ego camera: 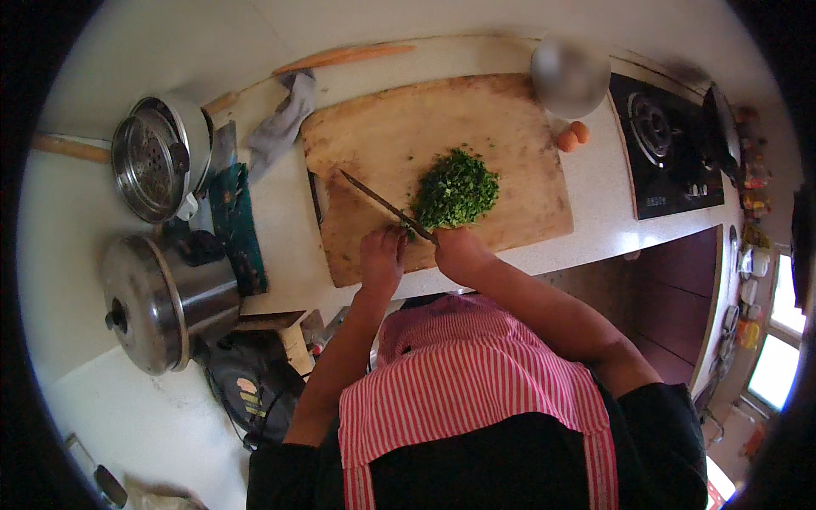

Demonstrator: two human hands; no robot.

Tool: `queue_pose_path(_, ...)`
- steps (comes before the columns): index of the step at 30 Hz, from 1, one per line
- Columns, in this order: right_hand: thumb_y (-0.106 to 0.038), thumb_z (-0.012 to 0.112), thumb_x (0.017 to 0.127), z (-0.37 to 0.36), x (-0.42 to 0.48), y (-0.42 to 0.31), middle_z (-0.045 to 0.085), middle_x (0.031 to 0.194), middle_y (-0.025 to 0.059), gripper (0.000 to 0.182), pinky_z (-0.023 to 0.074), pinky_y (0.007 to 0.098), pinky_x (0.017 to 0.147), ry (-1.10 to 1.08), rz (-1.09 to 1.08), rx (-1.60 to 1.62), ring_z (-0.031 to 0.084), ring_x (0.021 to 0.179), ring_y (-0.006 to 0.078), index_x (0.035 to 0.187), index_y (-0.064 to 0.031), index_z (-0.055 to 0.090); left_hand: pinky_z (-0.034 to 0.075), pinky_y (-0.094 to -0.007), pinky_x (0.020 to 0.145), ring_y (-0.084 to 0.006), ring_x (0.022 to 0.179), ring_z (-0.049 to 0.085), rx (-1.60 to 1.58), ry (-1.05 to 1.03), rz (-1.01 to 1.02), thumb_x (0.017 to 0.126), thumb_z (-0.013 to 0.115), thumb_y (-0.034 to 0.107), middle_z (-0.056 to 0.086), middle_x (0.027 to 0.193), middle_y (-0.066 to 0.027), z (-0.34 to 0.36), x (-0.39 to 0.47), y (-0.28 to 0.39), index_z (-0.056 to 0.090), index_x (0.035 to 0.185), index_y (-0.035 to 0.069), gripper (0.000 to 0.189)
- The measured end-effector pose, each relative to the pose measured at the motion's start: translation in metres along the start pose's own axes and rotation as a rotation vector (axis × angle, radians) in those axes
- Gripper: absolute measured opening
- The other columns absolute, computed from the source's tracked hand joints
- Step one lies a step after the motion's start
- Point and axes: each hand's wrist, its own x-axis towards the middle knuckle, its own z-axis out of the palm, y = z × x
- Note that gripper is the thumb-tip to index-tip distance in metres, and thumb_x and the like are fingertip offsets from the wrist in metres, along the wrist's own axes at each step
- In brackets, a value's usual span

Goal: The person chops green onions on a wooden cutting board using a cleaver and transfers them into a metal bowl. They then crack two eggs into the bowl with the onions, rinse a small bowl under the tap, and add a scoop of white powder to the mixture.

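Note:
My right hand (460,256) grips the handle end of a kitchen knife (386,204) over the near part of a large wooden cutting board (382,137). The blade runs up and to the left, its tip near the board's left side. My left hand (381,258) is low beside the blade, fingertips close to it and near a few green bits; whether it pinches anything is hidden. A heap of finely chopped leafy greens (456,190) lies on the board just beyond my right hand. Small scraps are scattered around the heap.
Two brown eggs (567,141) and a blurred round bowl (570,76) are right of the board, before a black gas hob (666,146). Leftward are a grey cloth (280,124), a steamer pot (150,159) and a lidded metal pot (204,280). A wooden stick (347,57) lies along the wall.

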Motion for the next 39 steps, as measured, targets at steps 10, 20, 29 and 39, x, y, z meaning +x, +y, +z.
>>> queue_pose_path(10, -0.011, 0.051, 0.074, -0.002, 0.011, 0.002, 0.062, 0.084, 0.0258, 0.019, 0.0500, 0.0479, 0.072, -0.029, 0.058, -0.008, 0.062, 0.080, 0.0402, 0.085, 0.0016, 0.060, 0.044, -0.0423, 0.074, -0.0323, 0.086, 0.052, -0.048, -0.012, -0.114, 0.072, 0.067, 0.012, 0.055, 0.091, -0.0123, -0.011, 0.007, 0.013, 0.058, 0.093, 0.007, 0.023)
queue_pose_path(20, -0.013, 0.052, 0.075, -0.009, 0.007, -0.004, 0.062, 0.086, 0.0240, 0.019, 0.0504, 0.0461, 0.074, -0.084, 0.072, -0.009, 0.061, 0.087, 0.0376, 0.087, -0.0017, 0.062, 0.044, -0.0395, 0.062, -0.0299, 0.076, 0.054, -0.132, -0.034, -0.025, 0.070, 0.065, 0.006, 0.056, 0.085, -0.0101, -0.001, 0.017, 0.007, 0.059, 0.088, 0.007, 0.019)
queue_pose_path(29, -0.012, 0.050, 0.077, -0.003, 0.003, -0.009, 0.062, 0.090, 0.0227, 0.022, 0.0507, 0.0453, 0.074, -0.121, 0.037, -0.014, 0.062, 0.086, 0.0373, 0.091, -0.0001, 0.062, 0.043, -0.0414, 0.070, -0.0291, 0.082, 0.055, -0.053, 0.032, -0.164, 0.070, 0.068, 0.011, 0.057, 0.086, -0.0097, -0.020, 0.011, 0.014, 0.061, 0.086, 0.007, 0.018)
queue_pose_path(39, -0.008, 0.048, 0.075, 0.000, 0.002, -0.010, 0.061, 0.084, 0.0245, 0.019, 0.0495, 0.0475, 0.073, -0.108, -0.032, -0.037, 0.061, 0.081, 0.0388, 0.090, -0.0001, 0.058, 0.043, -0.0417, 0.069, -0.0293, 0.081, 0.054, -0.003, -0.066, -0.142, 0.070, 0.069, 0.016, 0.057, 0.086, -0.0094, -0.022, 0.000, 0.011, 0.062, 0.086, 0.008, 0.018)
